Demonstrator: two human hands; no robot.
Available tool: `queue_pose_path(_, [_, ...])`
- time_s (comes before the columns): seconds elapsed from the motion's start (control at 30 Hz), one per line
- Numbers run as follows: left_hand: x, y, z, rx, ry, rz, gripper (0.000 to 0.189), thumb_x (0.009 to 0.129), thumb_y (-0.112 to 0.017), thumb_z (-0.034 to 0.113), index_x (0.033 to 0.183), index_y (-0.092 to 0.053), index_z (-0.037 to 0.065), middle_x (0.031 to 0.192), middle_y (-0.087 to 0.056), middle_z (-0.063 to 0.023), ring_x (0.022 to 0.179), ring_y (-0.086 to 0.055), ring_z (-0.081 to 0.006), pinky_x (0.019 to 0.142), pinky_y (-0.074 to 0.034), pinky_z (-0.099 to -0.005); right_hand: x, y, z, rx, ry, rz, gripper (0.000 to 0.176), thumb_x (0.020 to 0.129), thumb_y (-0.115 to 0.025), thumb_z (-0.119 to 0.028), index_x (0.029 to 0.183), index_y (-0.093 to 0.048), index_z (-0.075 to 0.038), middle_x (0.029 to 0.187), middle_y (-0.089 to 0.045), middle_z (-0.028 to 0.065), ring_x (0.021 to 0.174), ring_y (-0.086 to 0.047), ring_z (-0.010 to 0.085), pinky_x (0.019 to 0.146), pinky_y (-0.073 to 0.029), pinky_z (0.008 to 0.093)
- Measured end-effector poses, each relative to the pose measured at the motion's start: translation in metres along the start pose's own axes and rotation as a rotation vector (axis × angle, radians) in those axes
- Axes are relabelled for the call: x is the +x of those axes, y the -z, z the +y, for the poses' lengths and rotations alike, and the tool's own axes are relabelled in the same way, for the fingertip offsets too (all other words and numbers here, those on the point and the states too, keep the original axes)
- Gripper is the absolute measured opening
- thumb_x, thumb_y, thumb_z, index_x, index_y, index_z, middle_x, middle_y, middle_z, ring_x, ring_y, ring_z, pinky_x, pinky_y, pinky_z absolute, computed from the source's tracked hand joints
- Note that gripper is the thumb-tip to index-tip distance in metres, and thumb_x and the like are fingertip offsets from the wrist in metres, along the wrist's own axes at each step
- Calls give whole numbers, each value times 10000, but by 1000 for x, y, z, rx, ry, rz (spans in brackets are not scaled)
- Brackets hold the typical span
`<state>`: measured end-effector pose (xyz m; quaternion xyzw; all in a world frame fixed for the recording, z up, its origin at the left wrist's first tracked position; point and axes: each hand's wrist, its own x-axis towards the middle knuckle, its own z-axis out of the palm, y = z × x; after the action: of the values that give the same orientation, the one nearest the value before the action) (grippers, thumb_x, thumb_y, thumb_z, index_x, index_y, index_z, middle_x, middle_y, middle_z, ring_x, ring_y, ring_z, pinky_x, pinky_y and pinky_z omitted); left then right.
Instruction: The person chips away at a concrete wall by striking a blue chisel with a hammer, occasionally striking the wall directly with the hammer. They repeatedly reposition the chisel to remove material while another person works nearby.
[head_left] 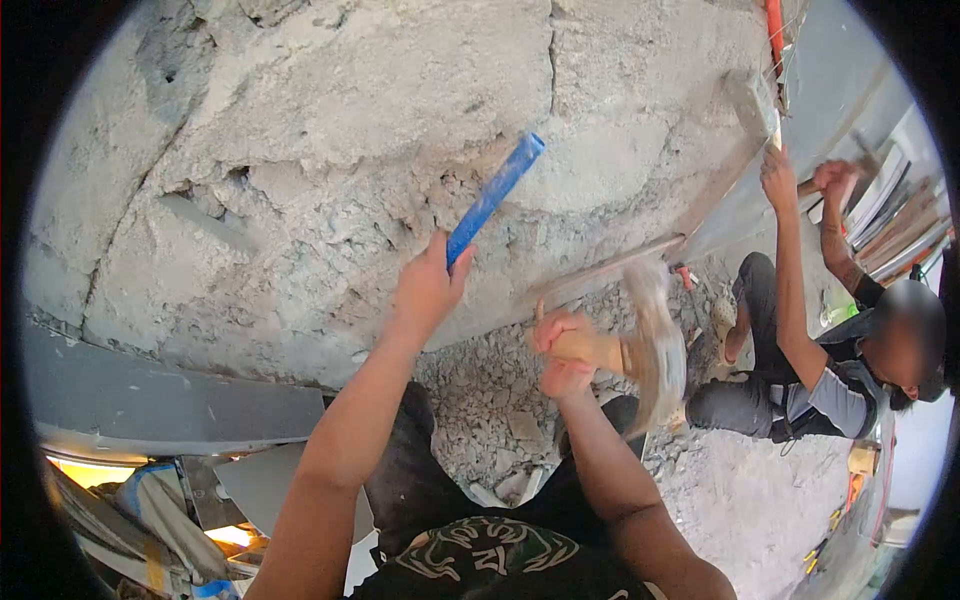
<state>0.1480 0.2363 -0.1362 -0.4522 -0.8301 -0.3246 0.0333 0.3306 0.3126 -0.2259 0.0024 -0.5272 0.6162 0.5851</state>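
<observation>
Blue chisel [492, 198] juts up from left hand [425, 290]; right hand [563, 348] grips hammer [652, 350].

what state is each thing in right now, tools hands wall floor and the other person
blue metal chisel rod: tilted, far end toward the wall
left hand: shut around the chisel rod's lower end
wooden-handled hammer: motion-blurred, apart from the chisel rod
right hand: shut on the hammer handle
grey concrete wall: cracked, chipped rough
grey rubble: loose on the floor
co-worker: crouched, hands raised to the wall
</observation>
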Motion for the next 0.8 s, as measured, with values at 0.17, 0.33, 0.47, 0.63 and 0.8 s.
queue_pose_path(0.17, [-3,-23,4,154,64,18,382,988,-583,373,1061,-483,12,703,-632,-252,633,-633,-471,554,-479,-560,7,16,71,-372,28,-160,571,966,-537,-597,866,-532,-35,725,-490,38,627,-472,131,545,-395,294])
queue_pose_path(0.33, [6,-31,-4,203,108,38,350,981,-591,326,1069,-464,12,683,-634,-249,608,-632,-469,537,-492,-561,25,1,38,-404,-454,43,521,1029,-461,-511,785,-544,-58,681,-497,10,573,-455,114,508,-383,284])
queue_pose_path(0.47, [-4,-22,11,132,142,-70,352,996,-561,299,1134,-454,-7,711,-651,-240,618,-646,-453,544,-498,-542,-5,15,27,-272,-436,82,563,1012,-456,-566,831,-541,-39,673,-505,23,542,-474,114,494,-384,266])
queue_pose_path(0.63, [-43,-2,33,-249,90,-115,350,987,-585,271,1196,-475,13,912,-667,-223,820,-657,-455,697,-503,-505,-6,36,-26,-359,-481,100,505,988,-551,-523,882,-557,-29,695,-523,26,579,-506,108,506,-400,260])
queue_pose_path(0.8, [-84,-36,9,-160,-60,-107,335,971,-597,289,1150,-536,12,1006,-666,-223,886,-649,-456,753,-501,-513,-24,73,-40,-759,-519,219,322,923,-722,-303,882,-600,-8,708,-600,50,627,-532,133,591,-451,326])
